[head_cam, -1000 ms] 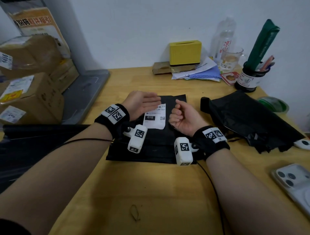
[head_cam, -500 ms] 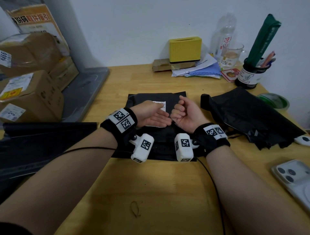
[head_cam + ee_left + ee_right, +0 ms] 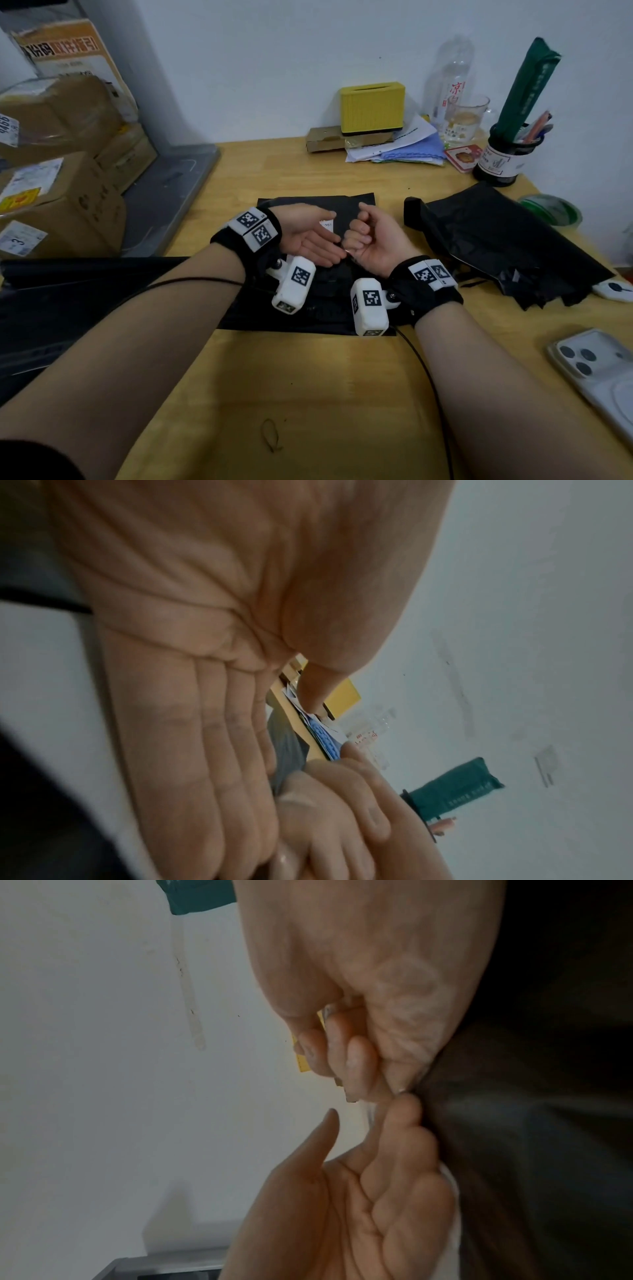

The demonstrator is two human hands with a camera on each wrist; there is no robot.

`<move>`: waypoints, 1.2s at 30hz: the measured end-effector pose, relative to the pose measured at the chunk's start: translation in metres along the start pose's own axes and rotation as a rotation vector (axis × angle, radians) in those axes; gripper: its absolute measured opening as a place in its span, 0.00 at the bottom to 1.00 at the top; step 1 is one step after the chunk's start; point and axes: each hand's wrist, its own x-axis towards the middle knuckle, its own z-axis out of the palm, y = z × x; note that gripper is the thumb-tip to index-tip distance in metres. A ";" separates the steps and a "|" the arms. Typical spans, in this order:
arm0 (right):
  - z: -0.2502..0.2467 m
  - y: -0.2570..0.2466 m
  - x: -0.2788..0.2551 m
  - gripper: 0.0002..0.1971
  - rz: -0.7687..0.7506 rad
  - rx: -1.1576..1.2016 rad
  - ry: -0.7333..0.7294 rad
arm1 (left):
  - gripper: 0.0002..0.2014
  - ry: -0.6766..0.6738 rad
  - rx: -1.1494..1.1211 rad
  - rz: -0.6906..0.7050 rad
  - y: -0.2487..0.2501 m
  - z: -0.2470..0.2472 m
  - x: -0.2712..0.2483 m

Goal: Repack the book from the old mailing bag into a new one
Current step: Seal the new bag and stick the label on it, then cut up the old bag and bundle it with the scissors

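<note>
At the middle of the desk, directly beneath both of your hands, lies the flat black mailing bag with a white label just showing between them. Its long axis runs away from you towards the wall, its near edge level with your wrists.

Second item: crumpled black bag, to your right, well apart from the flat one. Which is old and which new cannot be told; no book is visible, so it may be inside one of them.

Left hand: palm turned inward and up, fingers straight and together, thumb apart, holding nothing; its fingertips meet the right hand's knuckles.

Right hand: fingers curled into a loose fist. The right wrist view hints at something thin and pale between them, but it cannot be made out.

Judgement: both hands hover equally close to the flat bag; either could drop straight down onto it.
</note>
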 end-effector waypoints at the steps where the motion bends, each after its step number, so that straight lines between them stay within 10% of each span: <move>1: 0.000 0.000 0.000 0.20 -0.004 -0.011 -0.003 | 0.27 0.011 -0.009 0.003 0.004 -0.001 0.003; 21: 0.002 0.002 -0.002 0.20 -0.004 -0.037 0.003 | 0.29 0.265 -0.339 0.384 0.026 -0.034 0.055; 36: 0.008 0.001 -0.008 0.20 -0.025 -0.142 0.051 | 0.25 0.139 -0.190 0.242 -0.036 -0.055 -0.007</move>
